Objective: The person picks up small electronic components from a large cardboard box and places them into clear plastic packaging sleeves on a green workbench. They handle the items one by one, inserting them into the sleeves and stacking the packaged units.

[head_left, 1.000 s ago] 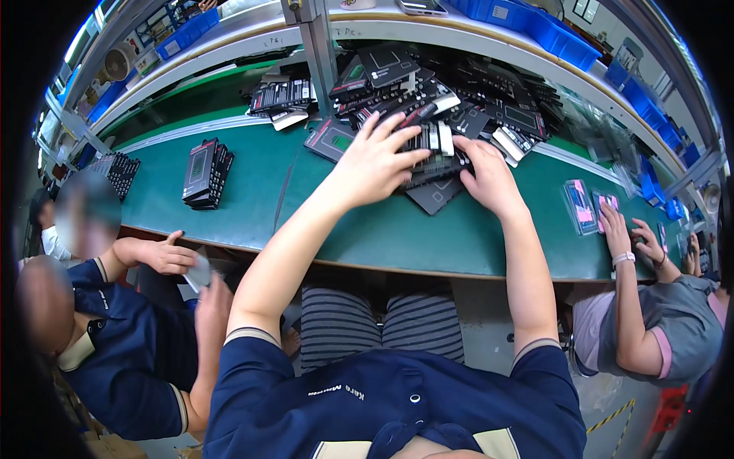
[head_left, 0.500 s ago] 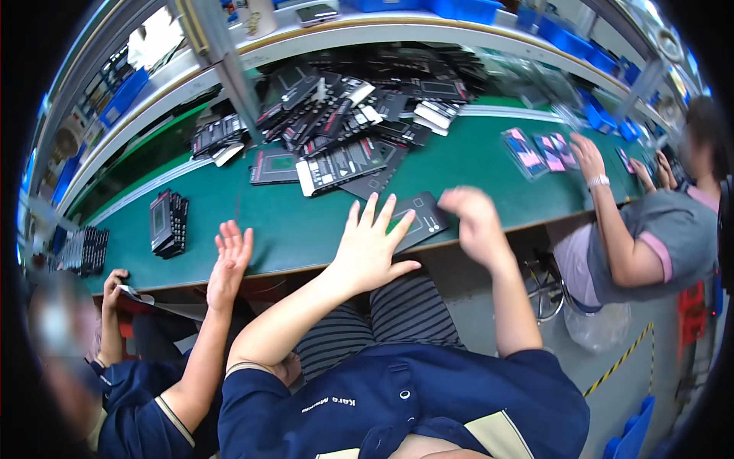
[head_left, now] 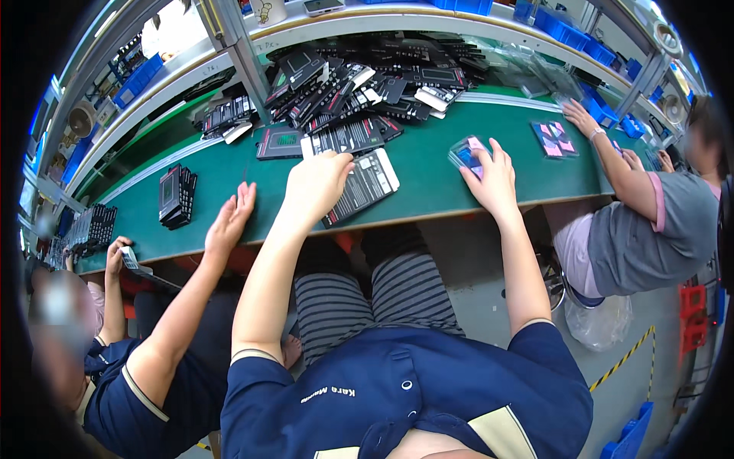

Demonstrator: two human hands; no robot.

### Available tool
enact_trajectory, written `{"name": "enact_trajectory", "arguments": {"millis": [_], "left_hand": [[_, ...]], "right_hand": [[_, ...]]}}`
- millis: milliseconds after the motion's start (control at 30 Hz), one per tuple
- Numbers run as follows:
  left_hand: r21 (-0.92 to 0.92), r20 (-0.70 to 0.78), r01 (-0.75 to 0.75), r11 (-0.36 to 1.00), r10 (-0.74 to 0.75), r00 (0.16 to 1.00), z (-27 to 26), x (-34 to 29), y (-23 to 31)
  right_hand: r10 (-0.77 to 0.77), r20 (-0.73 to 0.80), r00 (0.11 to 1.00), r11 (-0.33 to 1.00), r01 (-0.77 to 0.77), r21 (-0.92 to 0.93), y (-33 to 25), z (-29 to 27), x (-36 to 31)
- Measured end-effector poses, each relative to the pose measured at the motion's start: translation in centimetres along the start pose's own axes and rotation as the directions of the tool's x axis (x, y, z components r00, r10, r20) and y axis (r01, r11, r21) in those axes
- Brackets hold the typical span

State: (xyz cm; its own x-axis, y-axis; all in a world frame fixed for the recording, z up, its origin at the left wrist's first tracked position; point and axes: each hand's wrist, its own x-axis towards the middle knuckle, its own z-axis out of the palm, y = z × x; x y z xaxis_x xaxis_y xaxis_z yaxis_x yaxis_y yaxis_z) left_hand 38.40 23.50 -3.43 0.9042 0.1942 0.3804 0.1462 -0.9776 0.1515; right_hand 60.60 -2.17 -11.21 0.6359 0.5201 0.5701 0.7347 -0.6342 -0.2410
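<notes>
My left hand (head_left: 319, 183) is closed, its fingers curled over the left side of a flat black box (head_left: 363, 191) with a white end flap. Its fingertips are hidden, so I cannot tell whether it grips the box. Further right, my right hand (head_left: 493, 180) has thumb and fingers on a clear plastic package (head_left: 465, 155) with pink and blue contents, on the green table (head_left: 428, 183). Just beyond my left hand, another black box (head_left: 348, 136) with a white end lies by a box with a green patch (head_left: 281, 141).
A heap of black boxes (head_left: 367, 88) fills the back, below a shelf (head_left: 382, 23). A stack of boxes (head_left: 177, 197) stands left, near a co-worker's hand (head_left: 229, 218). To the right, another co-worker's hand (head_left: 582, 121) is near a pink-and-blue package (head_left: 554, 139).
My left hand has drawn back left and curled from spread fingers. My right hand has moved onto a plastic package. The box before me now shows its printed side and white flap.
</notes>
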Motion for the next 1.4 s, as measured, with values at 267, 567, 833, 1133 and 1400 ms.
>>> {"name": "enact_trajectory", "arguments": {"millis": [267, 567, 833, 1133, 1400], "left_hand": [[0.003, 0.109, -0.095, 0.995, 0.094, 0.99, 4.7, -3.4, 0.9], [-0.059, 0.12, -0.044, 0.997, 0.051, 0.992, 4.5, -3.5, 1.3], [-0.384, 0.172, -0.041, 0.923, 0.115, 0.978, 4.2, -1.5, 0.8], [-0.278, 0.16, -0.007, 0.961, 0.054, 0.986, 4.7, 0.0, 1.0], [-0.362, 0.246, 0.084, 0.929, 0.009, 0.969, 2.0, 0.6, 2.9]], "right_hand": [[0.076, 0.146, 0.986, 0.997, -0.078, 0.006, -0.5, -1.2, 2.1], [0.096, 0.322, 0.942, 0.992, -0.116, 0.044, -0.5, -1.7, 1.7], [0.178, 0.133, 0.975, 0.974, -0.194, 0.12, -2.3, -1.1, -1.1], [-0.429, 0.466, 0.774, 0.813, 0.107, 0.572, -4.4, -0.6, 1.0], [-0.145, 0.092, 0.985, -0.076, -0.103, 0.992, -13.7, 1.5, 1.3]]}}
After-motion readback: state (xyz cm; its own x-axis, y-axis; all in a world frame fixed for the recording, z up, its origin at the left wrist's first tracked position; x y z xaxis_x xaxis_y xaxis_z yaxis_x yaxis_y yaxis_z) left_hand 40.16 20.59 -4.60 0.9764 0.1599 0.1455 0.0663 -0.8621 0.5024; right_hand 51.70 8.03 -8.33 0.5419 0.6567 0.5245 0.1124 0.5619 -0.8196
